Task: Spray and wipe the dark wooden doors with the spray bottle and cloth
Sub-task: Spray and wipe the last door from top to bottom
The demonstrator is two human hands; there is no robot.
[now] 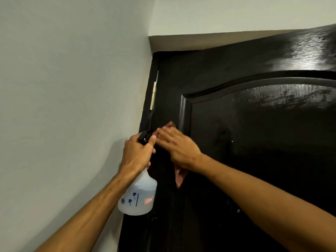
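Note:
A glossy dark wooden door (254, 142) with an arched raised panel fills the right side. My left hand (136, 153) grips the neck of a translucent white spray bottle (138, 195) with a black trigger head, held upright just left of the door's hinge edge. My right hand (178, 146) lies flat with straight fingers, pressing a reddish-brown cloth (180, 177) against the door's left stile, beside the panel moulding. Most of the cloth is hidden under the hand; its corners show above the fingers and below the wrist.
A pale grey wall (72, 88) runs along the left, meeting the door frame. A metal hinge (153, 96) sits on the door's upper left edge. A light lintel (200, 40) crosses above the door. Wet streaks shine on the door's upper right.

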